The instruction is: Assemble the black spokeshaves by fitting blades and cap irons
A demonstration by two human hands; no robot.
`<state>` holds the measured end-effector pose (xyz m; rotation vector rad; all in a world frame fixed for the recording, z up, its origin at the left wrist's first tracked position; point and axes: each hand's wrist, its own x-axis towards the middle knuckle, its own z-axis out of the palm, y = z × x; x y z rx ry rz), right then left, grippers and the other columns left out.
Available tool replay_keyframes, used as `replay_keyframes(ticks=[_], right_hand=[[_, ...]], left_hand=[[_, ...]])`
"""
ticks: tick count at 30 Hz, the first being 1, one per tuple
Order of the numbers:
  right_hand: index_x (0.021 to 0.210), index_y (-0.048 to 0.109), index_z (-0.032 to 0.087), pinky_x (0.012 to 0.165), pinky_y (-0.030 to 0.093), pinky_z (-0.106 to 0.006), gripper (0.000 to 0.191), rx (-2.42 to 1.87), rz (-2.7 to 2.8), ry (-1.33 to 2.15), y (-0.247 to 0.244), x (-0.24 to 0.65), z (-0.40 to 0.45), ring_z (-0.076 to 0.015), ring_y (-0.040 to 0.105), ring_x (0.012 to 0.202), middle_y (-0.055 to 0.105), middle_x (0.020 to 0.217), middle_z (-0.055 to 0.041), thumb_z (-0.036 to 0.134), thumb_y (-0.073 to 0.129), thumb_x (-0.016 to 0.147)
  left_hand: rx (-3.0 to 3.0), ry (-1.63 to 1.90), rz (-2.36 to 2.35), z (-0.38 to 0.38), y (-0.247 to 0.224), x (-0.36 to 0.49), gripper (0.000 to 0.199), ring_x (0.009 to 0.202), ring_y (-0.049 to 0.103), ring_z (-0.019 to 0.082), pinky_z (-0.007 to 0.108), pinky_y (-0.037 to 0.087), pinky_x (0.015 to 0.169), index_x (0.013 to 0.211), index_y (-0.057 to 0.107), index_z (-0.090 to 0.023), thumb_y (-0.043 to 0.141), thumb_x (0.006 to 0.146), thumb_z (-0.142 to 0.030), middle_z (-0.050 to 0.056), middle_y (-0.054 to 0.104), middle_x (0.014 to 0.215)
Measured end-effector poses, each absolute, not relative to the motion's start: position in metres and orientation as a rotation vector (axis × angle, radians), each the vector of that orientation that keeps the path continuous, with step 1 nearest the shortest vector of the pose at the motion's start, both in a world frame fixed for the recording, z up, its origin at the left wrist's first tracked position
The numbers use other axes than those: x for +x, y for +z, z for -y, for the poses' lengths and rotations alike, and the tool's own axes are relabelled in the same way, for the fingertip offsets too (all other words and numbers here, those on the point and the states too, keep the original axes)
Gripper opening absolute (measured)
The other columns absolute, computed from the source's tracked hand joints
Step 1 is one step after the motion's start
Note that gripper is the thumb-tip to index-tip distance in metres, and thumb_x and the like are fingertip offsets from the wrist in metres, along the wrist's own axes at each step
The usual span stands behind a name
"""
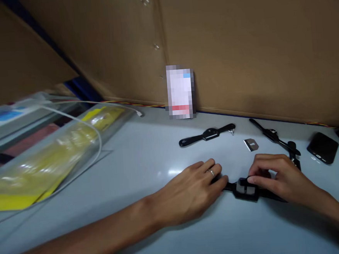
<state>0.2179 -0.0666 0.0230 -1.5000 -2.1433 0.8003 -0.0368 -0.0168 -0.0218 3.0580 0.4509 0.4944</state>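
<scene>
A black spokeshave lies across the table in front of me, a silvery blade in its middle. My left hand, a ring on one finger, is closed around its left handle. Over the tool's body, the thumb and forefinger of my right hand pinch a small black part that rests on the blade; the fingers partly hide it. Farther back are a second spokeshave, a third spokeshave and a loose slotted blade. Another black tool shows partly behind my right hand.
A shiny black object sits at the right. A blurred-out upright card or phone leans on the cardboard wall. Leftward lie plastic-wrapped yellow packaging and a white cable.
</scene>
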Motion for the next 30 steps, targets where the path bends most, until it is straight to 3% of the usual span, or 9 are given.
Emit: replay_keyframes(ticks=[7, 13, 23, 30], right_hand=[[0.07, 0.064, 0.021, 0.057, 0.038, -0.025, 0.018, -1.528, 2.104, 0.897, 0.014, 0.208, 0.074, -0.0111, 0.051, 0.058, 0.06, 0.065, 0.0035, 0.018, 0.065, 0.088], [0.08, 0.07, 0.023, 0.059, 0.041, -0.026, 0.015, -1.481, 2.129, 0.808, 0.015, 0.21, 0.073, -0.012, 0.055, 0.059, 0.066, 0.069, 0.0022, 0.023, 0.061, 0.092], [0.079, 0.069, 0.025, 0.06, 0.042, -0.033, 0.022, -1.799, 1.642, -0.207, 0.034, 0.301, 0.031, -0.02, 0.061, 0.061, 0.068, 0.067, -0.0028, 0.036, 0.057, 0.093], [0.095, 0.075, 0.02, 0.079, 0.048, -0.037, 0.026, -2.007, 1.778, -0.281, 0.011, 0.348, 0.009, -0.0269, 0.07, 0.091, 0.077, 0.1, -0.0099, 0.029, 0.05, 0.097]], left_hand=[[3.04, 0.485, -0.426, 0.017, -0.022, -0.039, 0.025, 0.087, 0.055, 0.024, 0.037, 0.055, 0.068, 0.12, 0.059, -0.012, 0.044, 0.099, -0.011, 0.009, 0.06, 0.097], [3.045, 0.518, -0.42, 0.018, -0.022, -0.039, 0.026, 0.085, 0.055, 0.023, 0.036, 0.055, 0.067, 0.119, 0.059, -0.011, 0.043, 0.098, -0.009, 0.009, 0.061, 0.096], [2.959, 0.606, -0.439, 0.017, -0.026, -0.041, 0.028, 0.087, 0.057, 0.022, 0.034, 0.053, 0.068, 0.122, 0.062, -0.015, 0.042, 0.102, -0.015, 0.009, 0.063, 0.1], [2.934, 0.592, -0.431, 0.017, -0.031, -0.044, 0.031, 0.091, 0.058, 0.022, 0.035, 0.053, 0.073, 0.125, 0.062, -0.017, 0.04, 0.103, -0.015, 0.009, 0.064, 0.107]])
